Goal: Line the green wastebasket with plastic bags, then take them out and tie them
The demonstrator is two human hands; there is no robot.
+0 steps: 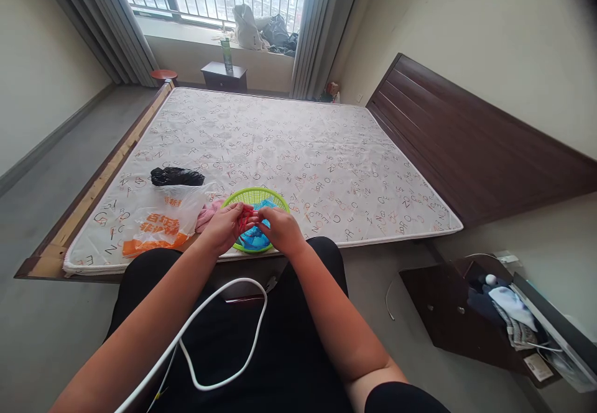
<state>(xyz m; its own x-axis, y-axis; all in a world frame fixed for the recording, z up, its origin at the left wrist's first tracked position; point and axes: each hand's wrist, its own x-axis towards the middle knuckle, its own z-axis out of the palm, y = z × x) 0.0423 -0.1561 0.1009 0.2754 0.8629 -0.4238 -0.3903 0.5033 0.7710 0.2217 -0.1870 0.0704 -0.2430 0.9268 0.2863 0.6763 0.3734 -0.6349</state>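
My left hand point(227, 225) is closed around a thin red stringy bundle point(244, 219), perhaps cord or thin plastic; its exact kind is too small to make out. Opposite it, my right hand point(281, 229) pinches at the bundle's right side, with the fingertips of both hands nearly meeting. Below and behind them a lime-green plastic basket point(255, 191) stands at the mattress edge, with crumpled blue plastic point(255, 239) inside. Left of the basket lies a pink cloth point(206, 215), partly hidden by my left hand and a white plastic bag point(156, 221) with orange print.
A black plastic bag point(177, 176) lies on the letter-patterned mattress point(298, 145). A white cable point(224, 383) loops across my lap. To the right, a dark nightstand point(448, 307) holds clothes and small items. The brown headboard point(466, 133) rises at the right.
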